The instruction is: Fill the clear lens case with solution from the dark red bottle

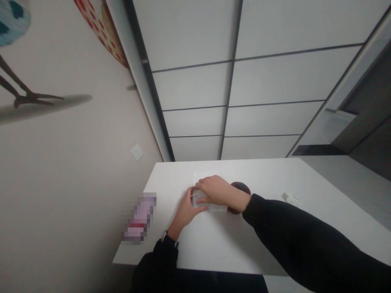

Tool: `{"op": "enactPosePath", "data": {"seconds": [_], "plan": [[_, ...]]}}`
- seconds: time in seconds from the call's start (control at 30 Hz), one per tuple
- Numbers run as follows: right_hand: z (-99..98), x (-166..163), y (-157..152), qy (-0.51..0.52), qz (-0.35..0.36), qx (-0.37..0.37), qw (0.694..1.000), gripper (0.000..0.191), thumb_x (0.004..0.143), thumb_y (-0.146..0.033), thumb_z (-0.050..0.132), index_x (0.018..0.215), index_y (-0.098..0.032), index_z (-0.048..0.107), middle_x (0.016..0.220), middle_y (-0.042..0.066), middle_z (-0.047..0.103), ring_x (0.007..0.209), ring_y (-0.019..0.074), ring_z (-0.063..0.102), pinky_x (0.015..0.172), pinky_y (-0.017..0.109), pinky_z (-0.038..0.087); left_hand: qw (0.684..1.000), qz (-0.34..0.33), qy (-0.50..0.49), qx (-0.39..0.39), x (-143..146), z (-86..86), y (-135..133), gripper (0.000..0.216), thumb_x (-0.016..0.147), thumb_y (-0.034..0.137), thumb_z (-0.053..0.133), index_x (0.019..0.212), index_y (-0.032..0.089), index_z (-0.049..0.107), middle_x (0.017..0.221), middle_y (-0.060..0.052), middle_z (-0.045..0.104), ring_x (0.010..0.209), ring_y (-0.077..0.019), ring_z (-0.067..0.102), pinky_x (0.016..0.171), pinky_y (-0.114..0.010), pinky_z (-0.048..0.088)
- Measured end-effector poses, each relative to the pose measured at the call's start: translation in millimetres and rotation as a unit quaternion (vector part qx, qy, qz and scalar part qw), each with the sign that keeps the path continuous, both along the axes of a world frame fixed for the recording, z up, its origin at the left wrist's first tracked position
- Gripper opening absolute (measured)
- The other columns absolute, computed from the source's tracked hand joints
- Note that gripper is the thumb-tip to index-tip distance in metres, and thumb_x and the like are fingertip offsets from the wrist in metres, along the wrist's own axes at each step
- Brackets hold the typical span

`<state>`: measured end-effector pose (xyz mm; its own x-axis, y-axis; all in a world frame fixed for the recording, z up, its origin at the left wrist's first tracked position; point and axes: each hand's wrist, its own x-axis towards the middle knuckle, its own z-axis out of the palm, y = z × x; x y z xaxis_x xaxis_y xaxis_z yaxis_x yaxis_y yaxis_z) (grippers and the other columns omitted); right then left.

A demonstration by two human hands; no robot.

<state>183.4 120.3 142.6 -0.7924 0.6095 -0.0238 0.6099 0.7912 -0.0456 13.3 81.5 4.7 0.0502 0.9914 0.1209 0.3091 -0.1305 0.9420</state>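
Both my hands meet on a small clear plastic box (214,208) near the middle of the white table (262,175). My left hand (187,211) cups its left side with the fingers curled against it. My right hand (215,190) lies over its top, fingers bent down around it. A dark red round object (241,188) sits just behind my right wrist, partly hidden. Both sleeves are black, and a watch shows at my left wrist.
A blurred pink and white item (139,217) lies at the table's left edge. A small crumpled white thing (291,199) rests to the right. A beige wall with a socket (137,152) stands left; grey panelled cabinets rise behind the table.
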Motion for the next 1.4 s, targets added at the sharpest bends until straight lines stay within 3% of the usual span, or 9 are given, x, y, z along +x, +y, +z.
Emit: {"op": "enactPosePath", "data": {"seconds": [0.13,0.33,0.53,0.73,0.9,1.03,1.2,1.33,1.4], "plan": [[-8.5,-12,13,-0.049,0.037,-0.001,0.998,0.03,0.098,-0.031,0.072,0.117,-0.007,0.074,0.098,0.019,0.08,0.094,0.0339,0.078,0.076,0.037,0.054,1.0,0.006,-0.004,-0.005,-2,-2.5,4,0.077,0.059,0.022,0.1,0.123,0.02,0.057,0.126,-0.012,0.07,0.122,-0.0342,0.066,0.105,-0.049,0.051],[-4.6,-6,14,-0.056,0.118,-0.009,0.991,0.028,0.099,-0.011,0.065,0.125,-0.017,0.069,0.119,0.01,0.077,0.107,0.0248,0.075,0.081,0.032,0.052,1.0,0.006,-0.013,-0.012,-2,-7.2,7,0.07,0.06,0.021,0.099,0.117,0.018,0.059,0.119,-0.011,0.072,0.115,-0.0342,0.07,0.1,-0.05,0.055],[-0.4,-8,9,-0.051,0.092,-0.008,0.994,0.031,0.097,-0.024,0.069,0.122,-0.005,0.066,0.117,0.02,0.075,0.101,0.0328,0.075,0.079,0.04,0.053,1.0,-0.003,-0.026,-0.011,1,-3.5,6,0.079,0.06,0.017,0.097,0.127,0.019,0.057,0.131,-0.011,0.07,0.122,-0.0332,0.068,0.105,-0.049,0.054],[7.5,-12,6,-0.058,0.128,-0.062,0.988,0.041,0.087,-0.027,0.081,0.125,-0.019,0.067,0.125,0.01,0.073,0.111,0.0253,0.071,0.083,0.031,0.052,1.0,-0.001,-0.027,0.006,1,-4.1,4,0.063,0.064,0.018,0.095,0.118,0.019,0.062,0.13,-0.009,0.07,0.126,-0.0365,0.065,0.109,-0.05,0.051],[7.0,-16,5,-0.063,0.032,-0.035,0.997,0.035,0.103,-0.034,0.059,0.121,-0.005,0.067,0.115,0.025,0.073,0.103,0.0365,0.074,0.079,0.041,0.053,1.0,-0.007,-0.029,0.003,0,-3.3,3,0.076,0.061,0.019,0.097,0.126,0.02,0.058,0.129,-0.01,0.07,0.123,-0.0339,0.067,0.104,-0.048,0.055],[8.3,-16,10,-0.072,0.073,-0.067,0.992,0.032,0.089,-0.021,0.073,0.121,-0.021,0.071,0.121,0.011,0.076,0.104,0.0277,0.074,0.077,0.032,0.052,1.0,0.001,-0.016,-0.006,-1,-3.9,4,0.07,0.059,0.02,0.099,0.118,0.02,0.061,0.123,-0.009,0.073,0.117,-0.034,0.069,0.103,-0.051,0.054],[7.3,-14,15,-0.077,0.061,-0.055,0.994,0.028,0.095,-0.025,0.066,0.121,-0.014,0.072,0.113,0.018,0.076,0.1,0.0324,0.075,0.077,0.037,0.051,1.0,0.006,-0.01,-0.004,-1,-4.1,3,0.071,0.061,0.022,0.098,0.121,0.02,0.06,0.125,-0.011,0.072,0.118,-0.0345,0.069,0.102,-0.051,0.055],[4.2,-12,18,-0.078,0.112,-0.066,0.988,0.04,0.085,-0.023,0.079,0.125,-0.029,0.072,0.128,0.008,0.073,0.105,0.027,0.074,0.076,0.031,0.051,1.0,0.005,-0.005,0.006,-1,-4.7,3,0.073,0.06,0.022,0.1,0.121,0.02,0.061,0.13,-0.011,0.07,0.126,-0.035,0.066,0.11,-0.052,0.051],[1.1,-11,18,-0.072,0.096,-0.048,0.992,0.041,0.092,-0.03,0.074,0.132,-0.021,0.067,0.126,0.015,0.072,0.104,0.0301,0.075,0.076,0.035,0.052,1.0,0.001,-0.004,0.005,-1,-4.5,3,0.075,0.06,0.022,0.099,0.124,0.021,0.06,0.13,-0.011,0.071,0.125,-0.0344,0.067,0.108,-0.051,0.053]]}}
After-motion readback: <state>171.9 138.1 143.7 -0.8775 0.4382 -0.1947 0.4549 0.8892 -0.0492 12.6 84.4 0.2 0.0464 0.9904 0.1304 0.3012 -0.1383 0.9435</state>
